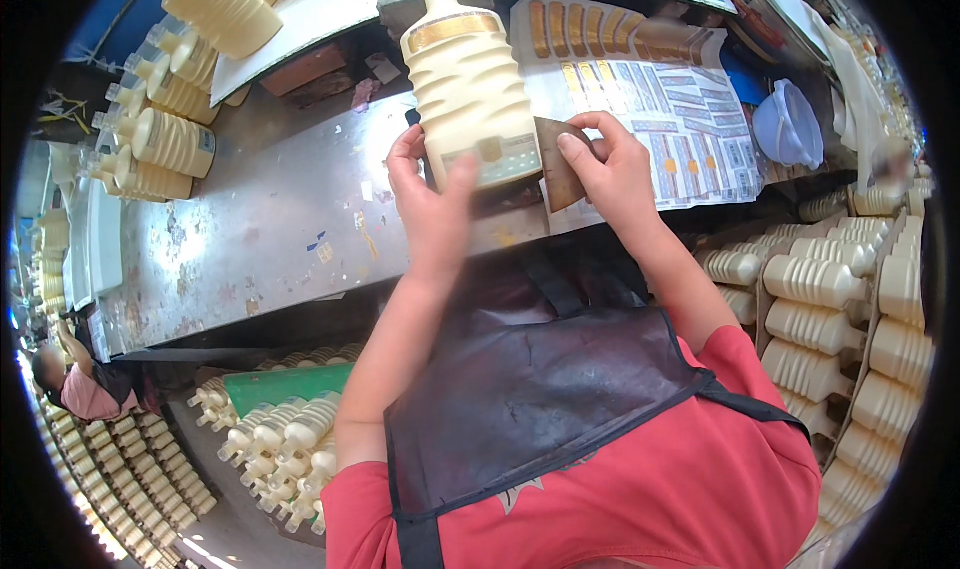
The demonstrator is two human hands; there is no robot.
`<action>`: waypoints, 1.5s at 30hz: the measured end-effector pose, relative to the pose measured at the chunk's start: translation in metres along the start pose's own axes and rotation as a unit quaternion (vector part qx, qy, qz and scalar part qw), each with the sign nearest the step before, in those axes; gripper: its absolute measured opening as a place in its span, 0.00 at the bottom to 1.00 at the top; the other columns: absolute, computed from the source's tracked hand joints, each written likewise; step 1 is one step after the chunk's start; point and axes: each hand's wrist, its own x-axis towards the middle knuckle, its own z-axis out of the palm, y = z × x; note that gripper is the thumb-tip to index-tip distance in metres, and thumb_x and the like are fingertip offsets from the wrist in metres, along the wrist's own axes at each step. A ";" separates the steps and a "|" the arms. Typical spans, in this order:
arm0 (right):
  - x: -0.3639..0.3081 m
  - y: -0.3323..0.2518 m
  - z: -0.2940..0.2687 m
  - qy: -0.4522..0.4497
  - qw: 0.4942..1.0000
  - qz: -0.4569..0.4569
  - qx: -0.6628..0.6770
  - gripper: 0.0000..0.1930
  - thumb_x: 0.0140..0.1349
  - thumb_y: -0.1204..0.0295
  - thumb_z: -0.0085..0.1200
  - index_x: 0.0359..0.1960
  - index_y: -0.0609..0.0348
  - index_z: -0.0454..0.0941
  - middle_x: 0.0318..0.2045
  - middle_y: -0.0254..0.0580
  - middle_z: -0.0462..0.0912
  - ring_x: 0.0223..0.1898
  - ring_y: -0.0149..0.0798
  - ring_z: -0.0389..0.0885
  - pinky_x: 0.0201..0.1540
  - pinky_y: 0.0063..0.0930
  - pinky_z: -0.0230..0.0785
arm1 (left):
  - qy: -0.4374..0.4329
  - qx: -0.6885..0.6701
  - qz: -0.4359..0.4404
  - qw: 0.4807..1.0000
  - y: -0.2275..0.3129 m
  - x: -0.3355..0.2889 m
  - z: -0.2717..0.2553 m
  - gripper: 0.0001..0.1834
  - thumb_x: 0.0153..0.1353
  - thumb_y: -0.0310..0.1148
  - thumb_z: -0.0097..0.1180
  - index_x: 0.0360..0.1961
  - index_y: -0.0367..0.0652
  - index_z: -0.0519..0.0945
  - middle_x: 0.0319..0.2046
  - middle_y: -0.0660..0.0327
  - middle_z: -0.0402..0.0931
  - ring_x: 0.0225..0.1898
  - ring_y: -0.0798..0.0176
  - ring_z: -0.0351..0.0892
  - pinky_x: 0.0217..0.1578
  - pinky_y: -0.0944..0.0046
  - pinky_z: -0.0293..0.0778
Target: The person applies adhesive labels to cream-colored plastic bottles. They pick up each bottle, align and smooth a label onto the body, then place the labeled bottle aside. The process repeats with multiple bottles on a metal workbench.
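A cream ribbed plastic bottle (468, 94) lies on the metal table, its neck pointing away from me. A gold band runs round its shoulder, and a grey patterned label (505, 162) sits near its base. My left hand (432, 194) grips the lower left side, fingers along the edge and the blurred thumb over the label. Between the thumb and fingers of my right hand (615, 164) is a thin, flat brown scraper (562, 174). Its edge stands by the bottle's lower right side; whether it touches is unclear.
Label sheets (690, 119) spread right of the bottle, gold strips above. The neck lies at a dark grey block (400, 7). A pale lilac bucket (788, 124) hangs at the table's right end. More bottles (160, 139) stand left; stacks fill both sides below. Another person (85, 379) is far left.
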 end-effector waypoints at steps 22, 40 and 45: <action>-0.012 -0.014 0.003 0.058 0.981 -0.184 0.019 0.13 0.62 0.83 0.62 0.48 0.63 0.81 0.43 0.41 0.87 0.43 0.33 0.85 0.48 0.27 0.76 | -0.075 0.154 0.088 0.981 -0.012 -0.002 -0.033 0.44 0.53 0.30 0.75 0.71 0.38 0.68 0.64 0.54 0.71 0.67 0.56 0.69 0.71 0.56 0.61; -0.019 -0.055 0.001 0.032 0.834 -0.526 -0.161 0.15 0.54 0.76 0.62 0.45 0.55 0.85 0.41 0.39 0.88 0.39 0.39 0.87 0.41 0.33 0.77 | 0.050 0.273 0.312 0.909 0.014 0.000 -0.006 0.39 0.41 0.37 0.79 0.58 0.40 0.80 0.51 0.54 0.80 0.59 0.47 0.75 0.63 0.49 0.65; -0.025 -0.076 0.009 -0.002 0.834 -0.514 -0.201 0.15 0.52 0.78 0.62 0.44 0.55 0.84 0.36 0.38 0.88 0.36 0.40 0.87 0.39 0.34 0.76 | 0.052 0.276 0.318 0.905 0.014 0.001 -0.004 0.38 0.41 0.36 0.78 0.57 0.40 0.80 0.51 0.53 0.80 0.59 0.47 0.75 0.62 0.49 0.65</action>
